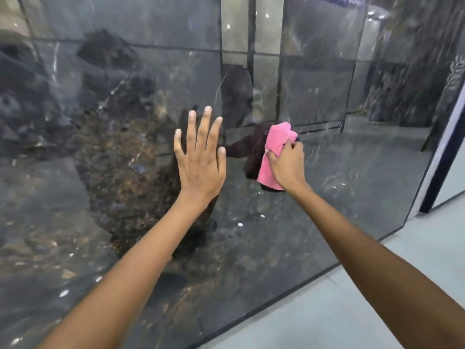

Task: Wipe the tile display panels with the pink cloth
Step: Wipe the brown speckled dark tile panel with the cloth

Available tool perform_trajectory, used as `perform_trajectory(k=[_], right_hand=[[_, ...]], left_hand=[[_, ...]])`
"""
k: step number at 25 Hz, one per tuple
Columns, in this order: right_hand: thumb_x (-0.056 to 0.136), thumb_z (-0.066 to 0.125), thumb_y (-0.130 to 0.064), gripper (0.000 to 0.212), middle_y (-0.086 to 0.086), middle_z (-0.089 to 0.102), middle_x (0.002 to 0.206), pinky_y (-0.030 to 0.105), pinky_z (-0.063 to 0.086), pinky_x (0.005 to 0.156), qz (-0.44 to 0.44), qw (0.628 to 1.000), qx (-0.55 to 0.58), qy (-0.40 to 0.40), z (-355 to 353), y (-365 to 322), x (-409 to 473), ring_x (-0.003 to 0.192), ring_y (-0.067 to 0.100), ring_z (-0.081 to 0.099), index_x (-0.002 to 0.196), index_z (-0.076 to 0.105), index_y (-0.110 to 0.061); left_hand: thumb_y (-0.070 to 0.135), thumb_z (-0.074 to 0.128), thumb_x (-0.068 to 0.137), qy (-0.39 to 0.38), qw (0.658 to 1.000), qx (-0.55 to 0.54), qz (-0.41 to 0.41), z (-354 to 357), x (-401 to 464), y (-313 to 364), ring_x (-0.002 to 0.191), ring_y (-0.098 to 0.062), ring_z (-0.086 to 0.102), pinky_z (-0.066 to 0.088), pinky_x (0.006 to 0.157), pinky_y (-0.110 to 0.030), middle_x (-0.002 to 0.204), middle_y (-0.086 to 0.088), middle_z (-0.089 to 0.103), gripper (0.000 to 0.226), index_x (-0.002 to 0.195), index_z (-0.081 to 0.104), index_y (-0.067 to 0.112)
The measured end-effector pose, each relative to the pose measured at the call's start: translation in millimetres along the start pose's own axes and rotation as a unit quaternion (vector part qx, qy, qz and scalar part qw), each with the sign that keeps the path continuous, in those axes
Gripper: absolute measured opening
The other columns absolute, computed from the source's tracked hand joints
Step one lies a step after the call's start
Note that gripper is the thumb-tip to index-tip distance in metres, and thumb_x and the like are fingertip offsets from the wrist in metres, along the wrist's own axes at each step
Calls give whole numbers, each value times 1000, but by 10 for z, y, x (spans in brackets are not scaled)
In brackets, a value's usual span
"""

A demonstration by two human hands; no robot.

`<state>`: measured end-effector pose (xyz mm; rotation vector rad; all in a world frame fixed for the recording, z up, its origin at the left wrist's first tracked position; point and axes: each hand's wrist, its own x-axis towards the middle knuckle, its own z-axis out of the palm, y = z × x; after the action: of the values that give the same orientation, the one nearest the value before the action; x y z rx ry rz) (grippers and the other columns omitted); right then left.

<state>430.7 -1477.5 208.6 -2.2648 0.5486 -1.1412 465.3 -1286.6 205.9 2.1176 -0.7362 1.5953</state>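
A large glossy dark tile panel (327, 185) with marble-like veining fills most of the view and mirrors my arms. My left hand (200, 157) presses flat on it with fingers straight and spread, near the centre. Just to the right, my right hand (286, 167) grips a crumpled pink cloth (273, 149) and holds it against the panel. The cloth's dark reflection shows beside it on the tile.
The panel's lower edge (289, 295) runs diagonally down to the left above a pale grey floor (352, 311). At the far right stands a white and dark blue frame (442, 157). Reflections of floor tiles and lights show in the glossy surface.
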Motion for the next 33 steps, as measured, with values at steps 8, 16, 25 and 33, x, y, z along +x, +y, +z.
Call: perform_trajectory(k=[8,16,25,33], right_hand=[[59,83,-15,86,26,41,130,45,57,73,-447,893,-49,2,23,412,285,112,37,44,132,46,9],[79,63,-7,87,19,14,158,47,21,118,-392,917,67,-36,-246,610,950,145,33,18,150,12,1],[84,54,-15,78,21,18,158,47,7,119,-267,951,128,88,-1023,458,2381,146,38,10,151,17,1],[80,47,-25,75,7,22,159,43,0,121,-783,591,-152,-122,-136,677,1144,148,23,12,151,24,-13]], left_hand=[[28,41,96,-11,996,84,-41,254,754,291,149,-29,14,6,117,-48,161,-6,20,60,153,27,16],[41,28,103,8,980,163,-111,574,696,380,149,-31,4,-3,119,-49,163,-8,12,61,156,11,16],[40,26,103,26,978,171,-118,654,651,364,150,-24,-6,-2,120,-49,163,2,-3,61,156,8,17],[42,19,104,39,978,179,-99,663,644,323,150,-23,-6,0,120,-49,163,3,-4,59,156,8,17]])
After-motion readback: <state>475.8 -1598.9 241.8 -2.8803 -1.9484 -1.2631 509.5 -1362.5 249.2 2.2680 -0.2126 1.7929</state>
